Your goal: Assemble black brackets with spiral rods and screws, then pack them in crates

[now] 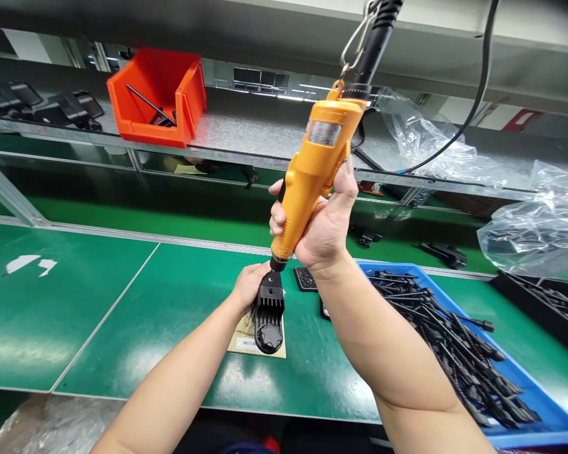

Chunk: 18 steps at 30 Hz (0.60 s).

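Note:
My right hand (329, 224) is wrapped round a yellow electric screwdriver (315, 164), which hangs by a metal hook with a black cable above it. The screwdriver tilts downward, its tip meeting the upper end of a black plastic part (269, 318). That part has ribs and a rounded lower end. Closed on its upper left side is my left hand (252, 285); some of the fingers are hidden behind it. Beneath the part lies a tan paper packet (260, 354) with a white label, on the green table (170, 340).
A blue tray (544, 413) of black stalk-like parts stands at the right. Small black trays (305, 279) sit behind my right forearm. On the shelf are an orange bin (156, 101), black parts (69, 110) and clear plastic bags (539, 227). The black cable (478, 94) loops at upper right.

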Each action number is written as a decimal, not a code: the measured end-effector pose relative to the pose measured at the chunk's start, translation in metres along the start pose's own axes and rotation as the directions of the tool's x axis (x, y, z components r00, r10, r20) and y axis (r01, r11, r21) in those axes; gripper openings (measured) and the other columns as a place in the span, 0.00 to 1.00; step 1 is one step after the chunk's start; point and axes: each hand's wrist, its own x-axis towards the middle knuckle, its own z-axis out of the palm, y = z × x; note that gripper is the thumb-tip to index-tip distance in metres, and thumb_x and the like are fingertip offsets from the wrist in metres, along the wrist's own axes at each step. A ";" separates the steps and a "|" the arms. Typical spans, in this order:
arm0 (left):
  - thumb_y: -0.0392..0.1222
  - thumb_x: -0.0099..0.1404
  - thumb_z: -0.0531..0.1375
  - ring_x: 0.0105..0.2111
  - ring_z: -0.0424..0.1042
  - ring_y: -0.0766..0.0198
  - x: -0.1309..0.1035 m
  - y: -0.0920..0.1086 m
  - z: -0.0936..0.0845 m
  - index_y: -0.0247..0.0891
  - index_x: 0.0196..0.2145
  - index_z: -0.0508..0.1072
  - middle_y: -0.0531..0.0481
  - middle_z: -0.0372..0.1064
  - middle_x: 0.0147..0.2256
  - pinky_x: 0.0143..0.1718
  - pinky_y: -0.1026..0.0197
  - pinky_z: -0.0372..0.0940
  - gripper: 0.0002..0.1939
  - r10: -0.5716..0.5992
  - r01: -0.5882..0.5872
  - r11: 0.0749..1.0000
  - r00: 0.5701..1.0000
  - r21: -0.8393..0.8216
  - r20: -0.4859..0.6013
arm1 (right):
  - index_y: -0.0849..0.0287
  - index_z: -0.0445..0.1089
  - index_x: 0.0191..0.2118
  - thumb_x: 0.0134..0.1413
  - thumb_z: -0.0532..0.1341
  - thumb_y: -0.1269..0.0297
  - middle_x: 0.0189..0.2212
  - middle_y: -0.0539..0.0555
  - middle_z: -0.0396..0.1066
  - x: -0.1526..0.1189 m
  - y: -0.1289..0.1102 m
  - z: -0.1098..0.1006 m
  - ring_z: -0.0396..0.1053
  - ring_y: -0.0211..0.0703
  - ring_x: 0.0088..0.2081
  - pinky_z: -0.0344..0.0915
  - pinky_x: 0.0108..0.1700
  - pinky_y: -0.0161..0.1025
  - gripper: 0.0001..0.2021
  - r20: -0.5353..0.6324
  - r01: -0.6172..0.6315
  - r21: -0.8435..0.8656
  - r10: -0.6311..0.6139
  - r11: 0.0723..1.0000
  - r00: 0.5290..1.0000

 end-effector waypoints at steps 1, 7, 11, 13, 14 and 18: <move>0.58 0.50 0.64 0.22 0.69 0.61 0.000 0.000 0.000 0.32 0.26 0.73 0.46 0.70 0.22 0.26 0.60 0.62 0.23 -0.005 0.005 1.000 1.000 -0.011 0.004 | 0.48 0.64 0.42 0.55 0.54 0.39 0.33 0.48 0.69 0.000 0.001 -0.001 0.62 0.37 0.22 0.56 0.19 0.37 0.19 0.010 0.008 0.019 -0.008 1.000 1.000; 0.58 0.51 0.64 0.22 0.69 0.60 -0.002 0.002 0.002 0.32 0.28 0.72 0.47 0.70 0.22 0.26 0.59 0.62 0.22 -0.022 0.023 0.999 1.000 -0.029 0.010 | 0.54 0.67 0.33 0.50 0.64 0.45 0.23 0.45 0.65 -0.005 0.008 -0.002 0.57 0.31 0.20 0.57 0.20 0.34 0.17 0.024 0.028 -0.153 -0.025 0.988 0.999; 0.58 0.53 0.63 0.23 0.68 0.61 -0.001 0.001 0.000 0.32 0.28 0.72 0.48 0.70 0.23 0.27 0.60 0.61 0.22 -0.005 0.005 1.000 1.000 0.030 0.006 | 0.56 0.65 0.29 0.43 0.69 0.66 0.15 0.42 0.56 -0.007 0.011 0.000 0.56 0.31 0.18 0.59 0.20 0.33 0.11 -0.053 0.002 -0.305 -0.019 0.952 0.998; 0.59 0.53 0.62 0.23 0.68 0.62 -0.001 0.000 -0.001 0.32 0.28 0.72 0.48 0.70 0.23 0.26 0.60 0.61 0.23 -0.004 0.003 0.999 1.000 0.032 0.018 | 0.56 0.66 0.29 0.43 0.67 0.68 0.15 0.42 0.57 -0.007 0.011 0.000 0.56 0.31 0.17 0.59 0.19 0.33 0.09 -0.079 -0.010 -0.317 -0.016 0.948 0.997; 0.59 0.53 0.62 0.23 0.68 0.62 0.000 0.000 -0.001 0.32 0.27 0.72 0.48 0.70 0.23 0.26 0.60 0.61 0.23 -0.006 0.005 1.000 1.000 0.028 0.025 | 0.56 0.66 0.29 0.43 0.66 0.68 0.14 0.41 0.57 -0.006 0.011 0.000 0.56 0.31 0.17 0.59 0.19 0.33 0.08 -0.078 -0.011 -0.321 -0.015 0.947 0.997; 0.60 0.52 0.62 0.23 0.67 0.62 0.000 -0.001 -0.002 0.33 0.27 0.72 0.48 0.70 0.23 0.26 0.60 0.60 0.23 0.002 -0.003 1.000 0.999 0.028 0.039 | 0.57 0.65 0.29 0.42 0.66 0.68 0.14 0.41 0.58 -0.004 0.012 -0.001 0.57 0.31 0.16 0.59 0.19 0.32 0.08 -0.069 -0.019 -0.323 -0.003 0.946 0.998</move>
